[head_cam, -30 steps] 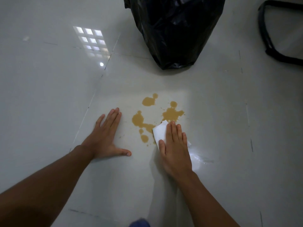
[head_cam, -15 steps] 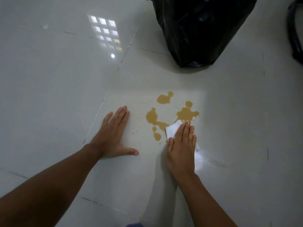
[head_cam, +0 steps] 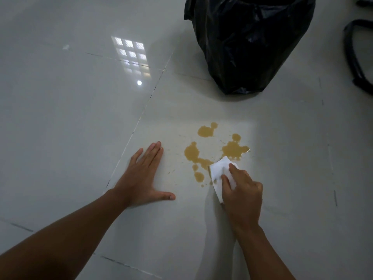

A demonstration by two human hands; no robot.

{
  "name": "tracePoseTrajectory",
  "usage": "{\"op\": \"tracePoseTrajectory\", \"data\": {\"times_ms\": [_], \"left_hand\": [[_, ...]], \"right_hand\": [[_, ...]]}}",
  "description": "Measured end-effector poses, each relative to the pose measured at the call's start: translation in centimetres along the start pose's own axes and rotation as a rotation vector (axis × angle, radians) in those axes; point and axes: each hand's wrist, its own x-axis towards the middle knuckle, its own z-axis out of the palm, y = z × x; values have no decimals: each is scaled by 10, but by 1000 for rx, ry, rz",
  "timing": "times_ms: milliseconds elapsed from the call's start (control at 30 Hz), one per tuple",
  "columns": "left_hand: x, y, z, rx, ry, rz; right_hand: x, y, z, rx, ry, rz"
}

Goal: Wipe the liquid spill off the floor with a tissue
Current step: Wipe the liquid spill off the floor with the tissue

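The right hand pinches a white tissue between thumb and curled fingers, its grip clamped on the tissue's near right part, and holds it down on the floor. The tissue's far left corner touches the near edge of the spill, a scatter of tan puddles and small drops on a pale glossy tile. One puddle lies just left of the tissue with two smaller blobs trailing nearer, another lies just beyond the tissue's far corner to the right, and a third sits farther off, between the two. A few brown marks show on the tissue's near left edge. The left hand lies flat on the floor, left of the spill and apart from it, fingers straight and together, pointing away, thumb spread toward the right; it holds nothing. Both forearms reach in from the near edge. Far beyond the spill a black bag stands on the floor, well apart from the puddles. At the far right edge a dark curved frame shows in part. A window's reflection shines on the floor at the far left.
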Motion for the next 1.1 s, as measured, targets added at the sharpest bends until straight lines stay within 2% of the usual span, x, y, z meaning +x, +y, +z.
{"op": "tracePoseTrajectory", "data": {"times_ms": [200,533,700,833,1000,1100], "left_hand": [[-1,1,-1,-2,2,-15],[-2,0,0,8,12,-10],[-2,0,0,6,20,-11],[-3,-1,0,12,5,-11],[-2,-1,1,15,12,-10],[-2,-1,2,11,12,-9]], "right_hand": [[21,-3,-11,37,53,14],[12,-2,-8,141,-191,106],[4,-26,-1,215,-217,139],[7,-25,-1,271,-102,91],[41,19,-12,273,168,268],[55,37,-13,302,136,380]]}}
